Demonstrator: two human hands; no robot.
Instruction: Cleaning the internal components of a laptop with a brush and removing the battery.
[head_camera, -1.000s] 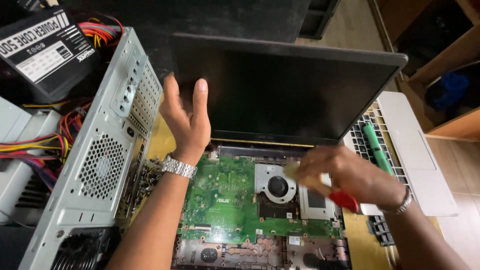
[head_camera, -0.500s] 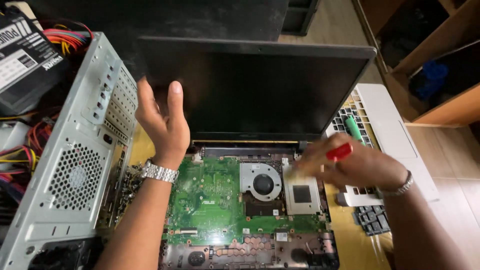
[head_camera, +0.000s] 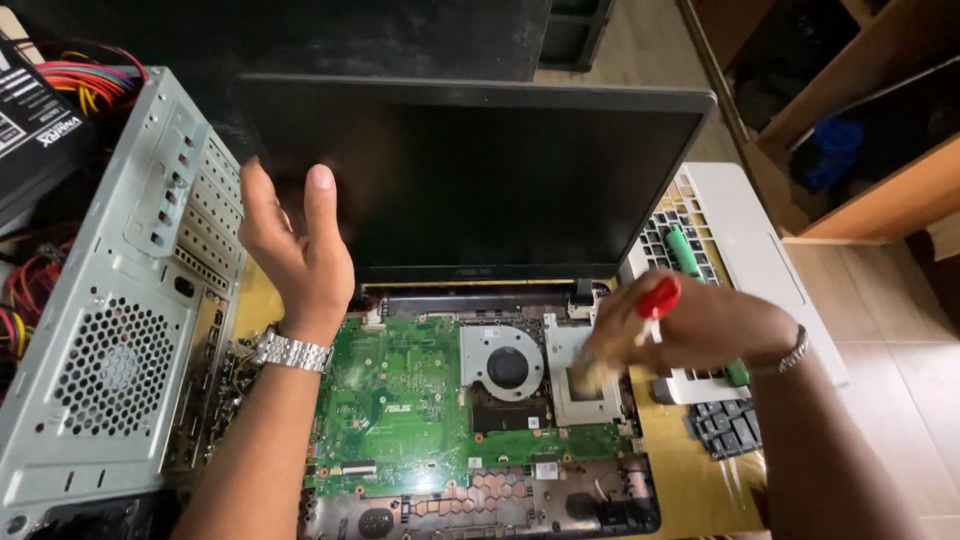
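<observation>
An opened laptop lies before me, its green motherboard (head_camera: 400, 400) bare, with a round fan (head_camera: 507, 365) and a metal plate (head_camera: 585, 385) beside it. Its dark screen (head_camera: 500, 180) stands upright behind. My right hand (head_camera: 705, 325) grips a small brush with a red handle (head_camera: 660, 297); the pale bristles (head_camera: 592, 375) rest on the metal plate. My left hand (head_camera: 295, 250) is raised with its palm turned right and fingers apart. It holds nothing and sits at the screen's lower left corner; I cannot tell whether it touches it.
A grey desktop case (head_camera: 120, 330) stands open at the left, with a power supply (head_camera: 40, 120) and coloured wires (head_camera: 85, 80) behind it. At the right lies a removed white keyboard cover (head_camera: 760, 240) with a green screwdriver (head_camera: 685, 250) on it. A wooden shelf (head_camera: 870, 190) is beyond.
My right hand has shifted toward the metal plate and tipped the brush so that its red handle points up. The left hand has kept its raised pose.
</observation>
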